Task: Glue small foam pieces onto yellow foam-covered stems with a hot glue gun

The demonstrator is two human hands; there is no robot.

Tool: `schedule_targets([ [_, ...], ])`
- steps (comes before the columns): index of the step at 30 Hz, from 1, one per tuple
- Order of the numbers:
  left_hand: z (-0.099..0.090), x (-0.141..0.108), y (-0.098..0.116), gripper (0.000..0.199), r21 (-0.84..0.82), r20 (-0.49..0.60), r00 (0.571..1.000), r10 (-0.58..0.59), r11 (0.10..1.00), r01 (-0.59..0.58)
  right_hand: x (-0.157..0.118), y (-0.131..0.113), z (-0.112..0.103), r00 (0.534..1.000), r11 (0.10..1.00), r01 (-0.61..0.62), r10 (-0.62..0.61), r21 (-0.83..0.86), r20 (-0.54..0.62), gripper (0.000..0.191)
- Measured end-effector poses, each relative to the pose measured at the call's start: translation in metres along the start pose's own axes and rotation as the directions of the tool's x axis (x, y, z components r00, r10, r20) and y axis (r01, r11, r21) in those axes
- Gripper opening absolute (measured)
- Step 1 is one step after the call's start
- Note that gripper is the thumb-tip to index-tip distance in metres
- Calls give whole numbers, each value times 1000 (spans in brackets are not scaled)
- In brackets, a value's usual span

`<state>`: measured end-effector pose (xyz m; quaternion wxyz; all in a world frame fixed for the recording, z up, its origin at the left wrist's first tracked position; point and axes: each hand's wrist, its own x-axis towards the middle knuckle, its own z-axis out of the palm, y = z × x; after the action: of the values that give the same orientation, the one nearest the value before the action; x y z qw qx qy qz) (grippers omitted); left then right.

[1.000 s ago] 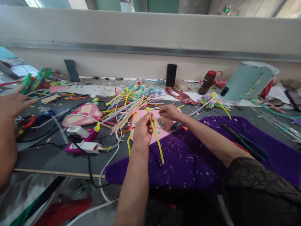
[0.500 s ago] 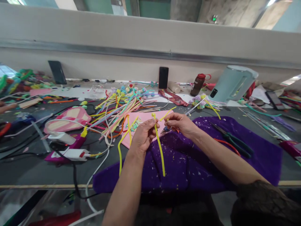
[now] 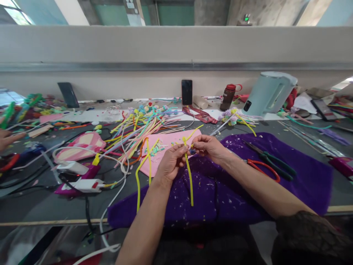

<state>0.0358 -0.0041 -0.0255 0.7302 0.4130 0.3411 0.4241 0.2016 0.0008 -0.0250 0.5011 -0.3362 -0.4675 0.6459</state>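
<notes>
Between the fingertips of my left hand [image 3: 173, 162] is pinched a yellow fuzzy stem [image 3: 189, 180], one length hanging down over the purple cloth [image 3: 204, 198]. My right hand [image 3: 208, 149] is closed close beside it, its fingertips at the yellow strands where they cross. A small dark blue bit shows between the two hands. Behind my left hand lies a pink sheet [image 3: 147, 168] with small mint pieces. More yellow stems [image 3: 138, 187] stand bent at its left edge. Green-handled pliers [image 3: 278, 165] and a red-handled tool [image 3: 264, 167] rest on the cloth at the right.
Loose coloured stems [image 3: 132, 136] spread behind the sheet. A power strip [image 3: 64, 188] with white chargers and cables sits at left. Farther back are a phone [image 3: 186, 92], a brown bottle [image 3: 228, 96] and a pale blue kettle [image 3: 264, 94]. Another person's hand [image 3: 9, 140] shows at far left.
My right hand has come closer to my left hand, at the crossing of the yellow strands. The view has tilted slightly, and more of the red-handled tool shows.
</notes>
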Motion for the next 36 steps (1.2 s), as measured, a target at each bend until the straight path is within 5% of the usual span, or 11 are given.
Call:
schedule_targets([
  [21,2,2,-7,25,160,-68,996,66,986,-54,-1,9,6,999,998,31,-32,-62,-17,23],
  [36,1,0,-2,24,124,-84,994,66,991,-56,3,7,1,1000,999,-14,14,33,-18,26],
])
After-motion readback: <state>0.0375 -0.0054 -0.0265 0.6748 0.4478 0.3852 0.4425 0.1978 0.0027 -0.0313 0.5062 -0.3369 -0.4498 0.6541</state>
